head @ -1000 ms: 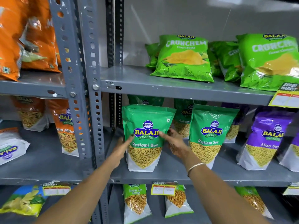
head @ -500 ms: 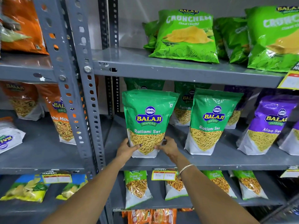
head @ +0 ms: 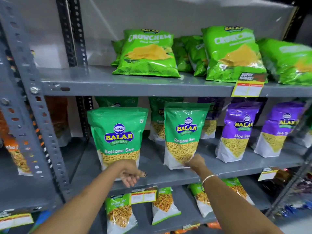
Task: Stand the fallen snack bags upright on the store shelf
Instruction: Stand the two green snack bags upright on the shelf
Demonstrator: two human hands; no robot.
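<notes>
Green sev bags: two upright at the front of the middle shelf (head: 168,174).
Left bag (head: 118,137) has been released; left hand (head: 130,174) hangs open below it. Right hand (head: 194,163) has been moved to the right bag (head: 184,134); grip cannot be told.

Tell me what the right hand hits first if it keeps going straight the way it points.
The right hand reaches forward at the lower right corner of the second Ratlami Sev bag. It looks to be touching it or nearly so; blur hides the contact. That bag comes first.

Open gap between Ratlami Sev bags (head: 118,137) (head: 184,134); shelf (head: 152,89) overhead.
</notes>
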